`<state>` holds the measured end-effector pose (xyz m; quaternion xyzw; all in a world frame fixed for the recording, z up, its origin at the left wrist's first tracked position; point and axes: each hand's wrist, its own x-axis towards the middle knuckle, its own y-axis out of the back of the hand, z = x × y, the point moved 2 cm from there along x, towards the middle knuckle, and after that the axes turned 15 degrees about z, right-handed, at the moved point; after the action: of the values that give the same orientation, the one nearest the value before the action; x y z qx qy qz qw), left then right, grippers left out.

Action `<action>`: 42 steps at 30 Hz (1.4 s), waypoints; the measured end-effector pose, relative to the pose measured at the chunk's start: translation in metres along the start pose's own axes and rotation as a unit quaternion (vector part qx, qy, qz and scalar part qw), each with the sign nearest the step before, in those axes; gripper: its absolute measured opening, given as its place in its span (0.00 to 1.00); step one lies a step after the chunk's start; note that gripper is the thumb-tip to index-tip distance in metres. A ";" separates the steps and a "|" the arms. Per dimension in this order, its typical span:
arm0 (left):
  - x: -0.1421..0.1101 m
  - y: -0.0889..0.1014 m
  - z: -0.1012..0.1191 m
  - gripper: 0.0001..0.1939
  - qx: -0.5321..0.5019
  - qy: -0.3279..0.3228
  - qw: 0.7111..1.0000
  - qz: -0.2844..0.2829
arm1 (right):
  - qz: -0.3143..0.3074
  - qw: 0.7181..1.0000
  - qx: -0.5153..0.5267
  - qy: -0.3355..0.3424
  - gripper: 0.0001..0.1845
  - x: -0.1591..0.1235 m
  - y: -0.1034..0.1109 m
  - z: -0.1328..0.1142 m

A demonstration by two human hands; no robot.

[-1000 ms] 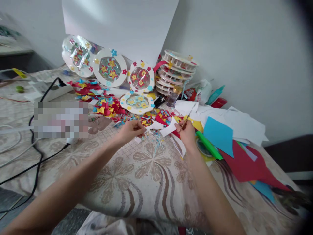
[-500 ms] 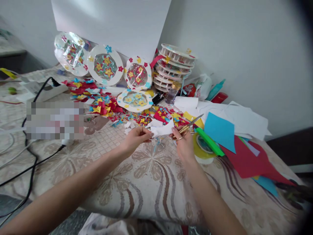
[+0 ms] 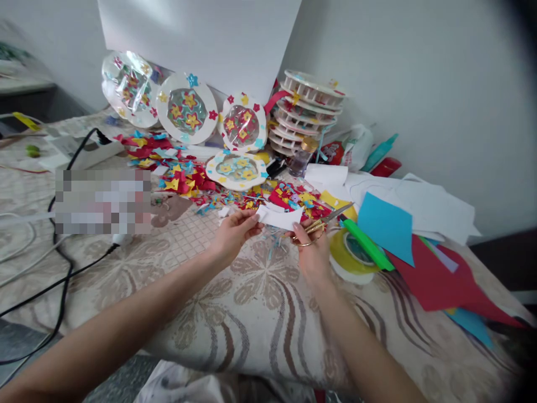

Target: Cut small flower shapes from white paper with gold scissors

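A small strip of white paper with a curved upper edge is stretched between my hands above the patterned tablecloth. The fingers of my left hand pinch its left end. My right hand grips gold-handled scissors, blades pointing up and right, while its thumb presses the paper's right end. Just beyond the paper lie red, yellow and blue paper scraps. A flat round ornament with a white rim and yellow flowers rests behind them.
Decorated white discs lean against a white board. Stacked white rings stand beside a small glass bottle. At right lie yellow tape, a green cutter-like tool, blue paper and red paper. Black cables run at left.
The view has shifted slightly, so the table things appear a little farther right. The paper strip now lies flatter and more level between my hands. Both grips stay the same.
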<state>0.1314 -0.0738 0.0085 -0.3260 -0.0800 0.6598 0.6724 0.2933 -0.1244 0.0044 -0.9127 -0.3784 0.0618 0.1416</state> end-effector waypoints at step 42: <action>-0.018 -0.007 -0.023 0.14 -0.018 0.019 0.999 -0.028 | 0.000 0.999 0.022 -0.033 0.13 -0.019 -0.012 0.013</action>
<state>0.1475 -0.0975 0.0006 -0.3482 -0.0878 0.6328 0.6860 0.2686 -0.1272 -0.0044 -0.9067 -0.3816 0.0998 0.1495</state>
